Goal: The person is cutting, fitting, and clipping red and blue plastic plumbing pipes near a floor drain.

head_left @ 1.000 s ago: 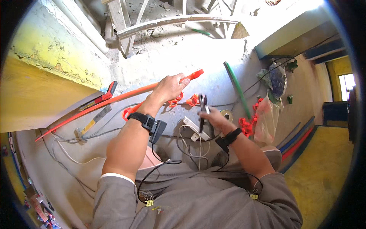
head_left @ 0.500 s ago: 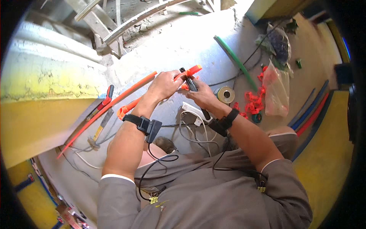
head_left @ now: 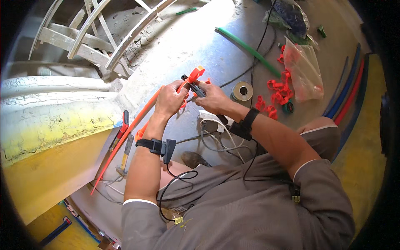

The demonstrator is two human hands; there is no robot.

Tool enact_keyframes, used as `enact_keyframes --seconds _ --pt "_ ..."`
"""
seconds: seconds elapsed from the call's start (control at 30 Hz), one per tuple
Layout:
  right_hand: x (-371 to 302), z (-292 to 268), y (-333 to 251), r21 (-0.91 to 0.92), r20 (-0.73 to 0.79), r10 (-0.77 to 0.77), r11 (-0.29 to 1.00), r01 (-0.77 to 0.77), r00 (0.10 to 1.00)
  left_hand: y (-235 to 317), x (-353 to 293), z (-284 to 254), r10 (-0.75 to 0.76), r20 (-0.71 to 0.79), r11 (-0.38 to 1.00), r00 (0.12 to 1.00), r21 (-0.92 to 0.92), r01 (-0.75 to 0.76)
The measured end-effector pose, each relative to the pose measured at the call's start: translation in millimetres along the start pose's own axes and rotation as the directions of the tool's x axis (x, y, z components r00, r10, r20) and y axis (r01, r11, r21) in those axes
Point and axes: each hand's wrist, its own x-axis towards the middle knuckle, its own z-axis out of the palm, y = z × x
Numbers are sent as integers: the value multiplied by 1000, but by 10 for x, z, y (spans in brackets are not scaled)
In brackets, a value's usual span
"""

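My left hand is closed around a bright orange-red plastic piece with a ring-like end that sticks out past the fingers. In my right hand is a black hand tool, apparently pliers. Its front end meets the orange piece between the two hands, and part of its dark handle shows below my right palm. The fingers hide the exact contact. To the left of my left forearm lies a long orange strip. A round spool stands just right of my right hand.
Several red plastic clips lie beside a clear plastic bag. A green tube lies ahead. A white power strip with tangled cables is below my hands. At left are a red-handled tool and a painted wall base.
The whole view has shifted and turned, so the surroundings sit differently. Both hands remain together at the orange plastic piece, with the black tool still against it.
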Motion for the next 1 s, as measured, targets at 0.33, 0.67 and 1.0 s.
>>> enact_keyframes --seconds 0.33,0.67,1.0 --pt "54 90 101 -33 -19 -44 998 43 999 -114 -3 13 -6 28 999 1000 41 4" --pt "10 198 157 -75 -60 -92 993 87 994 -147 -46 38 -86 117 991 989 -89 97" --pt "-99 162 316 60 192 -30 998 19 981 -539 -13 -75 -106 92 993 990 56 101"
